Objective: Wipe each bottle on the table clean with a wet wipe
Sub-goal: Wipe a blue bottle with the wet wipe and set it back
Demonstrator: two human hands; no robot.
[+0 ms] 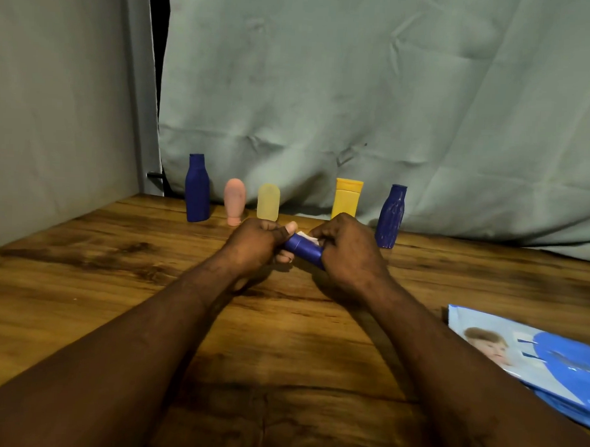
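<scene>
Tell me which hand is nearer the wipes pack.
Right. The right hand is left of and beyond the wipes pack; the left hand lies further left, past the held bottle.

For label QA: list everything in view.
table: 1, brown wood
cloth: 1, grey, backdrop
tall blue bottle: 1, dark blue, row's left end
pink bottle: 1, pink, back row
pale yellow bottle: 1, translucent, back row
yellow bottle: 1, yellow, back row
ribbed blue bottle: 1, dark blue, row's right end
held blue bottle: 1, dark blue, centre, gripped
wet wipe: 1, white, on held blue bottle
wipes pack: 1, blue-white, table's right edge
left hand: 1, grips held blue bottle
right hand: 1, fingers round wet wipe
</scene>
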